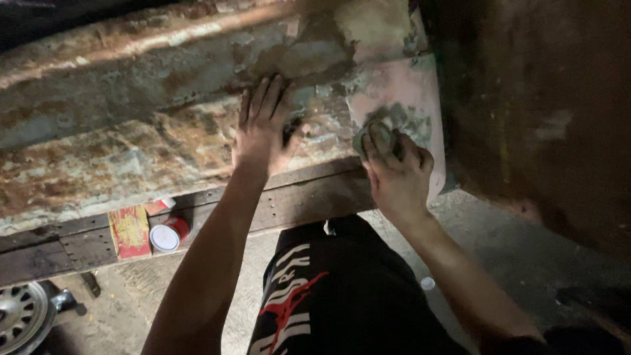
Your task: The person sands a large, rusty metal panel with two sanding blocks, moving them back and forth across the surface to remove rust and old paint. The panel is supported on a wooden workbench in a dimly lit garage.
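Note:
A long rusty metal panel (131, 131) with flaking bluish paint runs across the upper part of the view. My left hand (261, 125) lies flat on it, fingers spread and pointing up. My right hand (396, 174) presses a small grey-green sanding pad (374, 135) against a pinkish filler patch (407, 92) at the panel's right end. The fingers curl over the pad and hide most of it.
A dark wooden beam (79, 246) runs under the panel. On it stand a red can with a white lid (167, 235) and a red block (129, 231). A wheel rim (20, 315) lies at the bottom left. A dark wall (545, 112) fills the right. My black shorts (328, 296) are below.

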